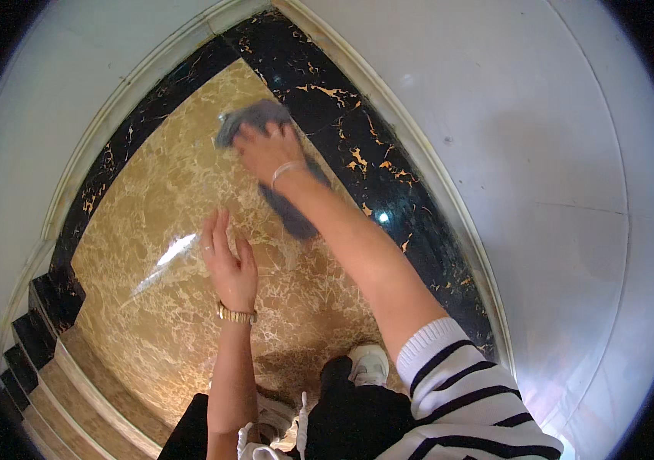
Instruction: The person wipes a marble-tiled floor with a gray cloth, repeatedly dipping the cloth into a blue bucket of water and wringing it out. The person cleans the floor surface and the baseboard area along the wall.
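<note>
My right hand [269,150] has its fingers spread over a bunched dark grey cloth [253,114], near the far corner of a tan veined marble floor [148,190]. Both hand and cloth are a little blurred. Below the wrist, which wears a thin bracelet, a dark blue-grey length [289,213] shows on either side of the forearm. It looks like part of the same cloth, though the arm hides the join. My left hand [230,261] is empty over the marble, fingers apart, with a gold-coloured watch [237,313] on its wrist.
A black marble border [355,126] with gold veins edges the floor. Pale skirting [419,141] runs along white walls [533,144] that meet at the far corner. Stairs [82,397] descend at the lower left. My shoe [370,365] is on the floor.
</note>
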